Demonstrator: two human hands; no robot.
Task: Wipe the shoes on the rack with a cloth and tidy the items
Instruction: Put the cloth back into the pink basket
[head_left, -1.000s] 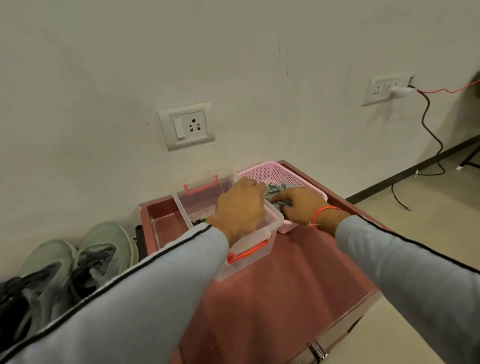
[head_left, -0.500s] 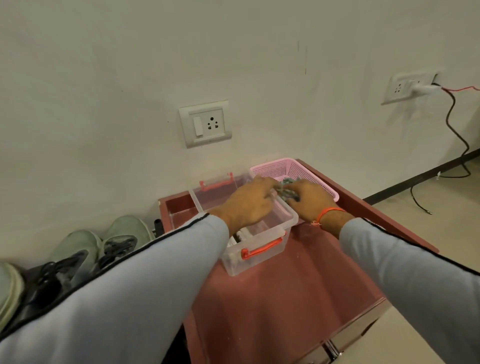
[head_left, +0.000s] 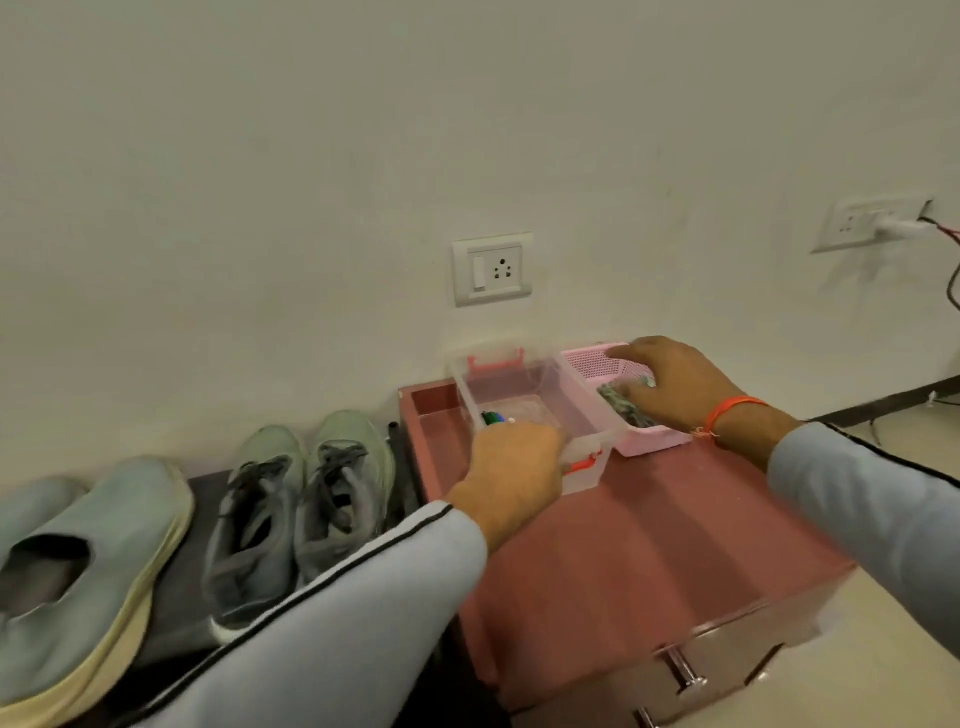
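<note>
my left hand (head_left: 511, 467) grips clear box (head_left: 530, 410) to steady it | my right hand (head_left: 670, 384) grasps cloth (head_left: 621, 402) in pink basket (head_left: 597, 364) for wiping

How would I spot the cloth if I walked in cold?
Find the reddish cabinet against the wall, right of the shoes. Two containers sit at its back: a clear box and a pink basket. The cloth is the crumpled greenish bundle in the pink one, under the right hand.
</note>
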